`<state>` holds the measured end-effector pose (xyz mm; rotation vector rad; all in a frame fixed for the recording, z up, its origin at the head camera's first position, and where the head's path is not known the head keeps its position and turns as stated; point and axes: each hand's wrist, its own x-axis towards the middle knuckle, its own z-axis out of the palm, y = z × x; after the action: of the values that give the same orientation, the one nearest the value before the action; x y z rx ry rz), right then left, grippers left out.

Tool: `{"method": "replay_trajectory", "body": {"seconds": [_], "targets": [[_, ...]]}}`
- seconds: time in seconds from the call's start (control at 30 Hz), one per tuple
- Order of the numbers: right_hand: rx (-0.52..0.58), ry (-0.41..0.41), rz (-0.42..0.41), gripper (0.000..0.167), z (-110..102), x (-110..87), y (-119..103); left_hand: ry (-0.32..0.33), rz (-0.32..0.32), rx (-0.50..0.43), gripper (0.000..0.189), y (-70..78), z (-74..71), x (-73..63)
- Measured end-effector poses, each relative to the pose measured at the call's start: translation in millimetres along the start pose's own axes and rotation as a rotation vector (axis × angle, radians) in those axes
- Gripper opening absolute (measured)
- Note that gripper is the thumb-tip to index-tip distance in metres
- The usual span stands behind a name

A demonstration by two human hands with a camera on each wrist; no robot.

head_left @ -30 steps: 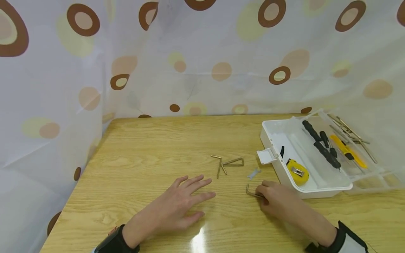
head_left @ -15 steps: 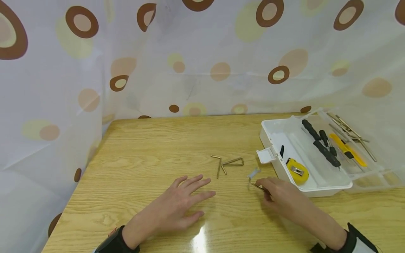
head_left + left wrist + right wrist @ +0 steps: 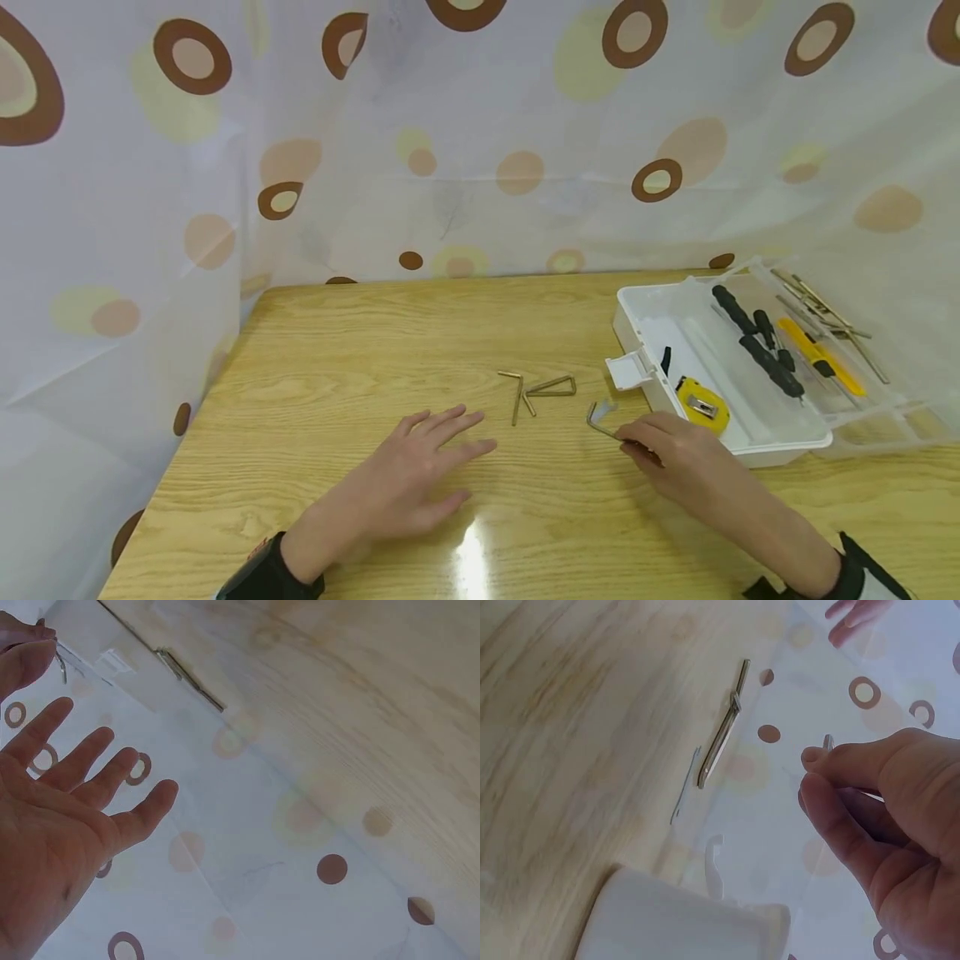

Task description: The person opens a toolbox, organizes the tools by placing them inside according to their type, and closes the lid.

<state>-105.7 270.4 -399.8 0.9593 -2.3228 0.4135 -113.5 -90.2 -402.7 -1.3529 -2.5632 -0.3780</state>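
Observation:
Pinched between the thumb and fingers of my right hand (image 3: 690,467) is an L-shaped hex key (image 3: 598,427). Its short bent end points away from me and overlaps a small flat grey wrench (image 3: 606,408) in the head view. In the right wrist view only the tip of the hex key (image 3: 828,741) shows past the fingertips. My left hand (image 3: 408,479) is spread with nothing in it, low over the wooden table. Ahead of it lie a few more brass-coloured hex keys (image 3: 517,398), some crossing one another. The left wrist view shows the left palm (image 3: 67,825) and extended fingers.
On the right stands an open white toolbox (image 3: 628,325) with a yellow tape measure (image 3: 703,405) inside. Its clear lid holds black-handled screwdrivers (image 3: 771,365), a yellow cutter (image 3: 821,354) and metal rods (image 3: 825,308). A patterned curtain (image 3: 480,125) hangs behind the table (image 3: 337,350).
My right hand has lifted the hex key and shifted slightly right and away from me; the key's bent end has turned and now overlaps the wrench. My left hand has drifted slightly left.

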Motion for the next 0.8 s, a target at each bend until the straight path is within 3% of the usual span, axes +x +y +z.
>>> {"method": "replay_trajectory", "body": {"seconds": [0.23, 0.47, 0.8], "targets": [[-0.023, 0.096, -0.011, 0.058, -10, 0.1, 11, 0.019, -0.019, -0.042, 0.058, -8.9, 0.3, 0.3], [-0.073, 0.175, -0.035, 0.061, -25, 0.2, 31, 0.003, 0.003, -0.027, 0.055, -6.8, 1.5, 2.6], [-0.168, 0.165, 0.089, 0.072, -57, -7.0, 55, -0.011, 0.031, -0.017, 0.056, 1.3, -0.6, 5.5]]}}
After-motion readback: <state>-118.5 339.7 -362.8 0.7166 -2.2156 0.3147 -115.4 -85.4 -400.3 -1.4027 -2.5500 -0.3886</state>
